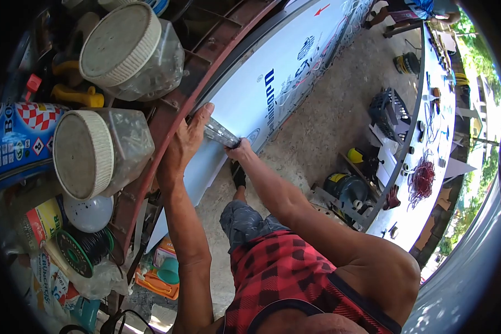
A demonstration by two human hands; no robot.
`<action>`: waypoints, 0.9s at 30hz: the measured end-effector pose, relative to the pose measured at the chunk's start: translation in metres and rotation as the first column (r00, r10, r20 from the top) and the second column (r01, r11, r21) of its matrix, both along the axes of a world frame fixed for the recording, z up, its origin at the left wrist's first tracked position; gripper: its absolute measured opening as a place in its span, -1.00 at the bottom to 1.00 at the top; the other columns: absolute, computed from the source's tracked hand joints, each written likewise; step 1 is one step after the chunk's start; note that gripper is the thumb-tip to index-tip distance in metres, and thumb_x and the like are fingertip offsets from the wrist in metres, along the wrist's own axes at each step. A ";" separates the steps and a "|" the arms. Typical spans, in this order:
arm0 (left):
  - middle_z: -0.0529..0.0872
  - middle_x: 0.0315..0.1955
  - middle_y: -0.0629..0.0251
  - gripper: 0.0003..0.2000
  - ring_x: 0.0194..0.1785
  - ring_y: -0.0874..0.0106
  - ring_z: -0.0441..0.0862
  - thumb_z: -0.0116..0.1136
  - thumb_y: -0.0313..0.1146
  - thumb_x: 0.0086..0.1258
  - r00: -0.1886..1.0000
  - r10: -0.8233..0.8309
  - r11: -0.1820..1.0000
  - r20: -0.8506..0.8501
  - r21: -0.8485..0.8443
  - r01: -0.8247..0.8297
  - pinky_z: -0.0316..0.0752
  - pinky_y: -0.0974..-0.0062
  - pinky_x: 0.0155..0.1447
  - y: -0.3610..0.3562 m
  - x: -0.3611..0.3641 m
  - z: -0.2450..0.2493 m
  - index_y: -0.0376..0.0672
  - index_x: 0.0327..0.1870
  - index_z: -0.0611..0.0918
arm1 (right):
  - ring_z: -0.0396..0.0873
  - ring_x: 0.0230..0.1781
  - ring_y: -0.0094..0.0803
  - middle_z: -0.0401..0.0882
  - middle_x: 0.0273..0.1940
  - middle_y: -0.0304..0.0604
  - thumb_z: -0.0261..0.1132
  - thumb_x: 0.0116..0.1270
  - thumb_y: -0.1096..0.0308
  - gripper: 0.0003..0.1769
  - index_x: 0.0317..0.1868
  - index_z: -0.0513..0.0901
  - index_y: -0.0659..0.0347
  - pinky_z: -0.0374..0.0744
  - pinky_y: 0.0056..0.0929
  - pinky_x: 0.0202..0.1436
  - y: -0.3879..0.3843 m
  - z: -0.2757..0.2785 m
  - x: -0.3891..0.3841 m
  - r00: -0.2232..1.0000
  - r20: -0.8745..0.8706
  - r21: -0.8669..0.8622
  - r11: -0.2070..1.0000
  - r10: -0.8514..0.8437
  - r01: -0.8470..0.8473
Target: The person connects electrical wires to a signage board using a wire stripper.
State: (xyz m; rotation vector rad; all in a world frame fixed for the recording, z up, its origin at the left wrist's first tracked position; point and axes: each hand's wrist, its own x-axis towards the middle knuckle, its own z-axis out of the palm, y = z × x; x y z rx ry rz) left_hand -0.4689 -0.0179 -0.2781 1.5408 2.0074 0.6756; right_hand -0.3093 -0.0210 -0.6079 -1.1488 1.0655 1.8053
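Observation:
A slotted metal strip (221,132) spans the short gap between my two hands, in front of a white printed board (245,94). My right hand (239,149) is closed around its right end. At the other end my left hand (188,139) grips the strip, close beside the reddish-brown metal shelf edge (170,114); some of its fingers are hidden. The board leans under the shelf and carries blue lettering and a red arrow.
Clear jars with white lids (83,155), a black wire spool (78,250) and a blue can (19,139) crowd the shelf at left. At right are a long white table (426,139) with red wire (421,178), a black crate (389,108) and another person (414,11).

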 end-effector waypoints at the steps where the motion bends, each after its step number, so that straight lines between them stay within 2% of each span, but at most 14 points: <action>1: 0.63 0.22 -0.22 -0.24 0.31 0.03 0.61 0.27 0.16 0.43 1.000 -0.002 1.000 0.007 0.019 0.002 0.52 0.23 0.34 0.001 -0.002 -0.003 -0.48 0.30 0.54 | 0.67 -0.05 -0.07 0.67 -0.03 0.01 -0.05 0.59 0.11 -0.57 0.12 0.53 0.29 0.65 -0.05 -0.06 0.000 0.000 0.001 1.000 0.000 -0.001 1.000 -0.004 0.004; 5: 0.61 0.23 -0.26 -0.24 0.32 0.02 0.60 0.30 0.12 0.43 0.988 -0.017 0.997 0.152 0.080 0.005 0.52 0.22 0.35 0.007 -0.006 -0.004 -0.51 0.31 0.53 | 0.67 -0.06 -0.07 0.67 -0.03 0.00 -0.05 0.59 0.11 -0.57 0.12 0.53 0.29 0.65 -0.05 -0.06 0.001 -0.002 -0.001 1.000 -0.010 -0.007 1.000 -0.010 0.010; 8: 0.61 0.24 -0.26 -0.26 0.32 0.04 0.60 0.33 0.07 0.43 0.994 0.016 1.000 0.107 0.017 -0.018 0.53 0.23 0.35 0.009 0.005 0.019 -0.52 0.32 0.51 | 0.67 -0.06 -0.08 0.67 -0.03 0.00 -0.05 0.59 0.11 -0.57 0.12 0.53 0.29 0.65 -0.05 -0.07 0.003 -0.003 0.001 1.000 -0.019 -0.009 1.000 -0.011 0.011; 12: 0.60 0.25 -0.25 -0.25 0.34 0.04 0.58 0.31 0.07 0.45 0.975 0.056 0.998 0.216 -0.027 -0.051 0.54 0.24 0.36 0.007 0.004 0.019 -0.53 0.33 0.50 | 0.67 -0.06 -0.08 0.67 -0.03 0.00 -0.05 0.60 0.11 -0.57 0.11 0.53 0.29 0.65 -0.05 -0.07 0.000 -0.002 0.003 1.000 -0.024 -0.006 1.000 -0.008 0.008; 14: 0.59 0.26 -0.26 -0.25 0.35 0.04 0.58 0.29 0.07 0.46 0.993 0.007 1.000 0.115 0.004 -0.007 0.54 0.23 0.35 0.006 0.003 0.013 -0.53 0.34 0.49 | 0.67 -0.07 -0.08 0.67 -0.03 0.00 -0.05 0.60 0.11 -0.57 0.11 0.53 0.29 0.65 -0.05 -0.07 0.001 -0.001 0.005 1.000 -0.025 -0.010 1.000 -0.003 0.003; 15: 0.59 0.26 -0.26 -0.25 0.35 0.03 0.58 0.29 0.07 0.46 0.997 -0.006 1.000 0.082 0.018 0.004 0.54 0.23 0.35 0.006 0.002 0.011 -0.53 0.34 0.49 | 0.63 -0.15 -0.16 0.64 -0.08 -0.08 -0.09 0.63 0.07 -0.57 0.07 0.51 0.28 0.63 -0.09 -0.13 0.000 -0.003 0.006 1.000 -0.025 0.018 1.000 0.010 -0.009; 18: 0.58 0.27 -0.26 -0.25 0.36 0.04 0.58 0.28 0.08 0.47 0.999 0.002 1.000 0.055 0.004 -0.002 0.54 0.22 0.35 0.007 0.002 0.010 -0.53 0.35 0.48 | 0.64 -0.12 -0.14 0.64 -0.04 -0.06 -0.09 0.62 0.06 -0.55 0.08 0.51 0.28 0.62 -0.11 -0.13 -0.004 -0.006 0.009 0.997 -0.079 0.036 0.999 -0.022 0.025; 21: 0.61 0.23 -0.25 -0.27 0.32 0.04 0.61 0.29 0.08 0.46 0.994 0.027 0.999 0.109 0.042 -0.032 0.56 0.22 0.32 0.007 0.004 0.015 -0.50 0.33 0.51 | 0.65 -0.04 -0.08 0.64 0.03 0.01 -0.02 0.62 0.05 -0.55 0.11 0.49 0.31 0.65 0.01 -0.01 -0.008 -0.007 0.011 0.997 -0.067 0.031 0.999 -0.032 0.034; 24: 0.64 0.19 -0.23 -0.29 0.27 0.06 0.64 0.31 0.08 0.45 0.998 0.054 0.996 0.030 -0.070 -0.051 0.57 0.22 0.28 0.007 0.003 0.024 -0.47 0.30 0.53 | 0.66 0.03 -0.01 0.63 0.08 0.06 0.05 0.61 0.04 -0.53 0.14 0.46 0.35 0.65 0.14 0.13 -0.013 -0.008 0.011 0.994 -0.089 0.041 0.997 -0.056 0.059; 27: 0.66 0.15 -0.21 -0.31 0.22 0.07 0.66 0.33 0.06 0.44 0.998 0.014 1.000 0.056 -0.021 -0.013 0.58 0.21 0.24 0.006 0.000 0.015 -0.46 0.28 0.55 | 0.64 0.09 0.02 0.60 0.13 0.09 0.06 0.62 0.04 -0.51 0.17 0.44 0.37 0.63 0.16 0.19 -0.018 -0.007 0.014 0.987 -0.134 0.052 0.994 -0.087 0.095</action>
